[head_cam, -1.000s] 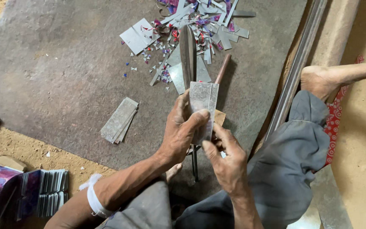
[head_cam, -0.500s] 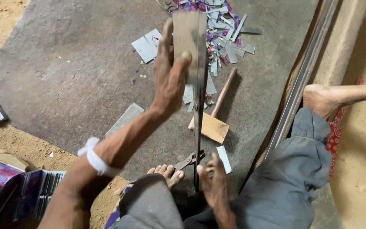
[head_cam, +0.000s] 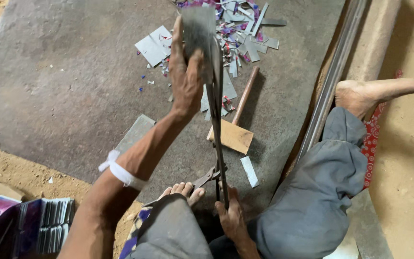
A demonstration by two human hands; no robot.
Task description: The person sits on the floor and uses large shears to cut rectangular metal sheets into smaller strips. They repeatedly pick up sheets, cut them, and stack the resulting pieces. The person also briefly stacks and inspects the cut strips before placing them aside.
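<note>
My left hand point(head_cam: 186, 76) is stretched forward and grips a grey metal sheet point(head_cam: 198, 29), holding it against the long blade of the big metal shears point(head_cam: 216, 120). My right hand point(head_cam: 231, 217) is low between my knees, closed on the shears' handle. The blades stand nearly on edge, running away from me toward a heap of scraps. A white band wraps my left forearm point(head_cam: 120, 171). My bare toes point(head_cam: 184, 190) rest beside the shears' pivot.
Cut metal scraps point(head_cam: 238, 29) litter the grey mat's point(head_cam: 58, 81) far side. A wooden mallet point(head_cam: 235, 129) lies right of the shears, with a small strip point(head_cam: 249, 170) near it. A flat sheet stack point(head_cam: 135, 134) lies left. More stacked sheets point(head_cam: 53, 225) sit bottom left. A metal rail point(head_cam: 331, 81) runs along the right.
My left hand has carried the sheet from in front of my body forward and up along the shears. My right hand has dropped from the sheet to the shears' handle.
</note>
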